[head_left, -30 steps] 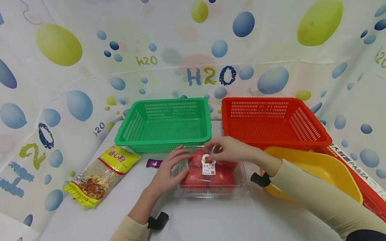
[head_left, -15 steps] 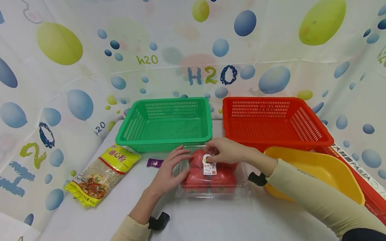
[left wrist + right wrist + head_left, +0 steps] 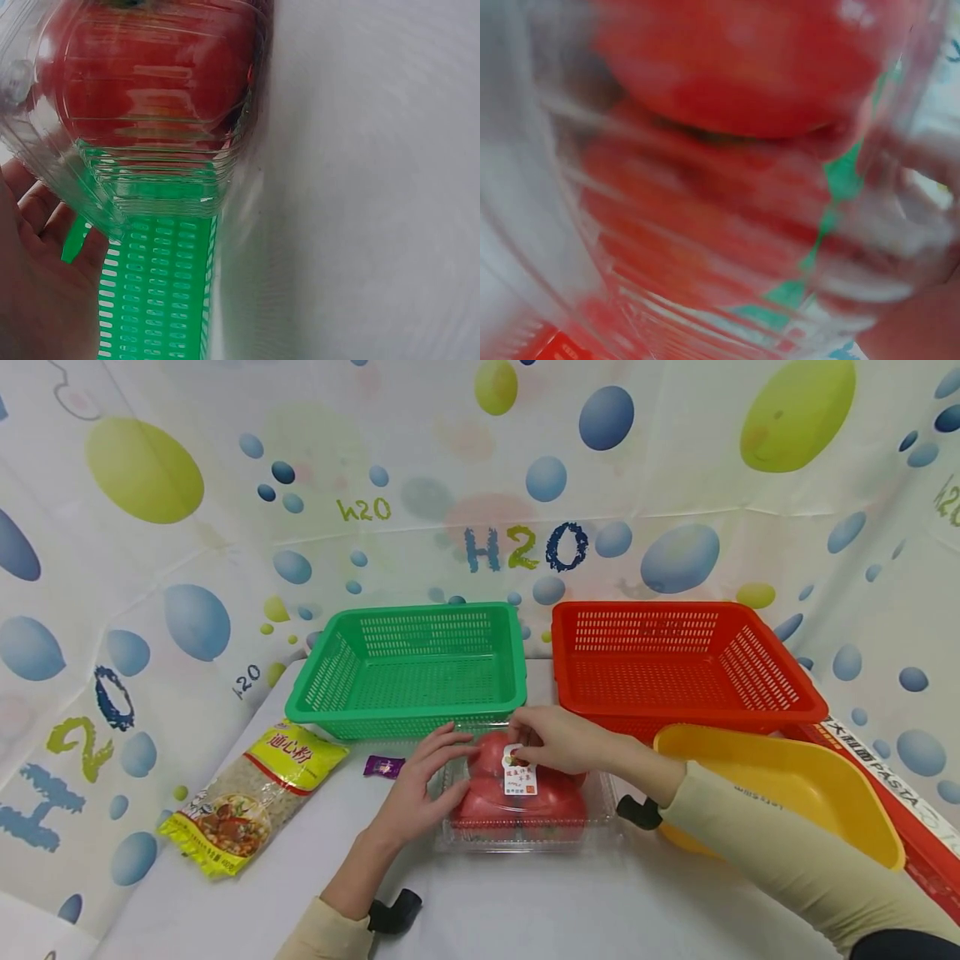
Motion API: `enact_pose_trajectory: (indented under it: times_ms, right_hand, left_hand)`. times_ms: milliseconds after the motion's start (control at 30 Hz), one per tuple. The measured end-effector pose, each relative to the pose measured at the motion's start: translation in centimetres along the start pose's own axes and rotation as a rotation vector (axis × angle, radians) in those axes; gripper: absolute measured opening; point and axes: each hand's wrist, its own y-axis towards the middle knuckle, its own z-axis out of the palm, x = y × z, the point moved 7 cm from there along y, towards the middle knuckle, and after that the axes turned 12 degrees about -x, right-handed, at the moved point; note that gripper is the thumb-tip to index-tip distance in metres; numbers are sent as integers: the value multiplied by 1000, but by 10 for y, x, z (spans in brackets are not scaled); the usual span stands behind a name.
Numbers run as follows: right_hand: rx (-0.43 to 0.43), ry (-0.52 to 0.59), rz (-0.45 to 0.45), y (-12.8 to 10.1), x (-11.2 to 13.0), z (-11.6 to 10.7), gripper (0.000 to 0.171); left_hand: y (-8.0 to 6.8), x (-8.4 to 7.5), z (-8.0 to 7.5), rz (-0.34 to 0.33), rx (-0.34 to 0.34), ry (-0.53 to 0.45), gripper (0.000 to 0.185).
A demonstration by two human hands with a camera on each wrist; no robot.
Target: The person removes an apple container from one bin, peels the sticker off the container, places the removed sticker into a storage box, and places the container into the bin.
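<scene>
A clear plastic clamshell [image 3: 600, 827] holding several red tomatoes [image 3: 517, 810] sits on the table in front of me, lid closed. A white label [image 3: 520, 783] with a fruit picture is on its lid. My left hand [image 3: 420, 789] rests against the clamshell's left side with relaxed, spread fingers; in the left wrist view this hand [image 3: 52, 270] is beside the box wall. My right hand [image 3: 566, 739] is over the lid from the right, fingers curled, thumb at the label's top. The right fingertips are hidden, so a pinch cannot be confirmed. The right wrist view is blurred.
Behind stand a green basket [image 3: 412, 724] and a red basket [image 3: 675, 714]. A yellow basin [image 3: 817, 793] is at the right, beside a long red pasta box [image 3: 892, 781]. To the left lie a yellow-ended pasta bag [image 3: 255, 797] and a small purple wrapped candy [image 3: 384, 767].
My right thumb has shifted slightly over the label's upper part, and the right wrist has moved a little left and down. The left hand and the clamshell have stayed in place.
</scene>
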Motion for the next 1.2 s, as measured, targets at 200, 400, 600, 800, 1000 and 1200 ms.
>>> enact_pose_trajectory:
  times_ms: [200,400,600,800,1000,1200]
  right_hand:
    - [-29,66,-51,-3,4,-5,9]
    - [-62,199,-62,-11,4,-23,6]
    - [-90,261,35,-22,-11,-46,6]
    - [-150,242,119,-43,-40,-72,10]
    - [-203,257,182,-73,-72,-93,15]
    - [-204,244,233,-103,-98,-105,17]
  left_hand:
    - [0,-1,0,5,-4,-3,37]
    - [2,1,0,18,-4,-7,37]
    - [1,1,0,12,-5,-12,37]
    - [1,0,0,18,-11,-19,36]
    - [1,0,0,26,-13,-25,36]
    - [0,-2,0,21,-12,-16,36]
